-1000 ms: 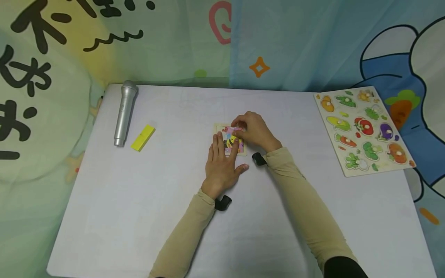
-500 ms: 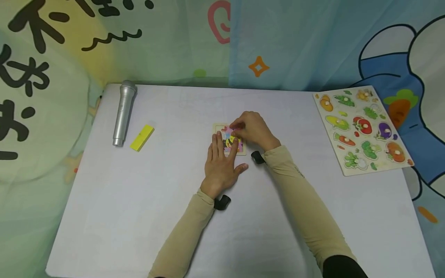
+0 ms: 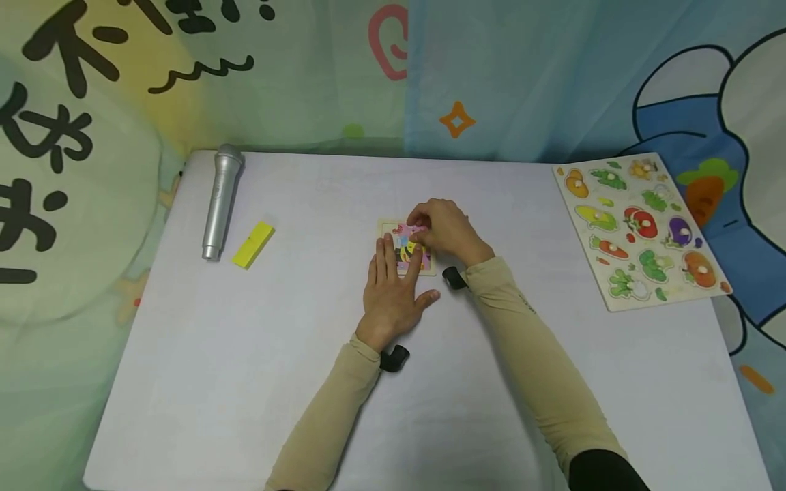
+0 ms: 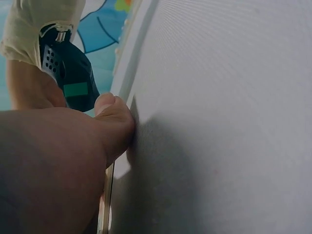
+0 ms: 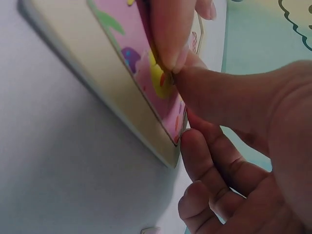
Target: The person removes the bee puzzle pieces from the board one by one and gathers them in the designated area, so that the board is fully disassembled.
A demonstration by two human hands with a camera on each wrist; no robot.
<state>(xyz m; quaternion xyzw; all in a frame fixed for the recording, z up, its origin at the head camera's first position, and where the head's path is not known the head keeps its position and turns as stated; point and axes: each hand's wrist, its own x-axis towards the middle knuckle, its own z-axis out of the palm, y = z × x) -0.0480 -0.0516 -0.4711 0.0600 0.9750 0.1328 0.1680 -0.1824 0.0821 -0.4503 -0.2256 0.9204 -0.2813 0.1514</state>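
A small wooden jigsaw puzzle (image 3: 402,252) with a pink picture and a yellow-and-black figure lies mid-table in a pale frame (image 5: 117,87). The left hand (image 3: 393,293) lies with straight fingers across its lower left part. In the right wrist view a left fingertip (image 5: 170,34) presses on the picture beside the right thumb. The right hand (image 3: 451,232) has curled fingers at the upper right corner, pinching a puzzle piece (image 5: 173,114) between thumb and forefinger at the frame's edge; much of the piece is hidden. In the left wrist view the left thumb (image 4: 114,124) hovers close over the white cloth.
A silver microphone (image 3: 222,204) and a yellow block (image 3: 253,244) lie at the left. A vegetable peg puzzle board (image 3: 645,232) sits at the right back corner. A small flat piece (image 5: 151,230) lies on the table near the right hand. A printed curtain (image 3: 522,82) hangs behind.
Both hands stay nearly in place at the puzzle. The right hand shifts only very slightly, and the whole head view moves a little.
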